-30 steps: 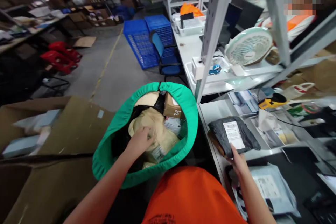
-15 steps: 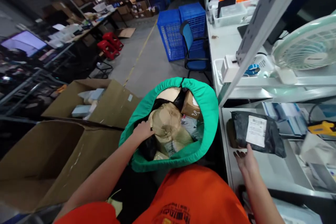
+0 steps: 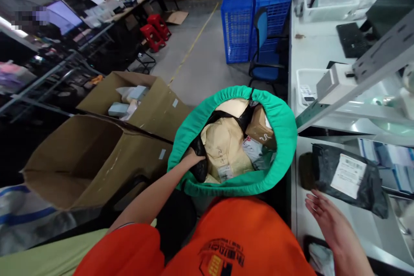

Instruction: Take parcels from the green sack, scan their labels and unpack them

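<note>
A round green fabric bag (image 3: 284, 138) stands in front of me with parcels inside: a beige paper parcel (image 3: 223, 142), a brown box (image 3: 258, 127), and a black plastic parcel (image 3: 199, 172) at the left. My left hand (image 3: 193, 158) reaches over the left rim, its fingers closed at the black plastic parcel and partly hidden. On the shelf to the right lies a dark grey plastic parcel (image 3: 371, 185) with a white label (image 3: 348, 175). Just below its near edge is my right hand (image 3: 326, 213), fingers stretched out, holding nothing.
Two cardboard cartons (image 3: 139, 168) stand left of the bag, the farther one with items inside. A white metal post (image 3: 349, 90) rises at the right shelf. Ahead are a blue chair (image 3: 267, 71) and blue crates (image 3: 237, 26).
The view has swung left. My left hand has moved from the beige parcel's edge onto the black parcel. My right hand has drawn back slightly from the grey parcel.
</note>
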`<state>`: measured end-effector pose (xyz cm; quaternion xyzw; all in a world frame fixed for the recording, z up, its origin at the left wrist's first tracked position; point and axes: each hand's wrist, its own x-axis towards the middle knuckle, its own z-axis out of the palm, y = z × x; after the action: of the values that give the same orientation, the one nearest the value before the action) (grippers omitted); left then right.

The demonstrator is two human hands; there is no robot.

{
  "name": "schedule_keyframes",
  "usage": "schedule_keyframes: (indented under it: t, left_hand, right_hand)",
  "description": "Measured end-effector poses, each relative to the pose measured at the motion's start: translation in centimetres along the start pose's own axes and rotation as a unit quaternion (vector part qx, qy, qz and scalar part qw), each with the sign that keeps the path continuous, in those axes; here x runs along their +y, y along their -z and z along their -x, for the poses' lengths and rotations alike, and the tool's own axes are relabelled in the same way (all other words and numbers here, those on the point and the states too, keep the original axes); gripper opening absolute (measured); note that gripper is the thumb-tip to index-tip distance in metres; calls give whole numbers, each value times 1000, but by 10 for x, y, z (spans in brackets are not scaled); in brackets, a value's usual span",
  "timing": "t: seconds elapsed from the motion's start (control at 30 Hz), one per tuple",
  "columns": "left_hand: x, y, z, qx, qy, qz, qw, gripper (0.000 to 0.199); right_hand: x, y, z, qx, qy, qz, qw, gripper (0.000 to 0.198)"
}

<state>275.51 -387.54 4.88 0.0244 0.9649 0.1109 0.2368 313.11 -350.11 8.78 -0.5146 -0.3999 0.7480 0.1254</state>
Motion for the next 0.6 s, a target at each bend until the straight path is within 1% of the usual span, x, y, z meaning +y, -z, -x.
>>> schedule_keyframes:
  t: [0.07,0.1,0.2,0.33,0.4,0.47,0.53,0.57,0.6]
  left_hand:
    - [-8,7,-3,6,21,-16,1000,80]
    - [-12,11,-4,6,24,-21,999,74]
    - [-19,27,-5,-1,13,-32,999,48]
    - [-13,49,2,12,-23,-50,998,15]
    - [-7,65,12,19,-49,-55,997,4]
    - [0,87,28,26,-71,-60,995,12]
    - [10,114,52,50,-96,-36,993,18]
    - [16,129,66,74,-115,5,991,19]
    - [25,142,82,89,-142,69,983,20]
  right_hand:
    - [-1,-11,5,-8,16,18,1000,47]
    - [-1,-16,8,-11,21,29,999,47]
    - [3,-24,14,-22,21,57,998,46]
    - [5,-28,19,-26,20,79,996,48]
    - [3,-29,22,-19,27,81,996,50]
    - [-1,-33,29,-9,43,88,995,52]
    - [-9,-42,42,-1,76,124,989,53]
    - [-14,-50,51,-3,103,154,983,54]
    - [-20,-59,60,-12,142,189,972,56]
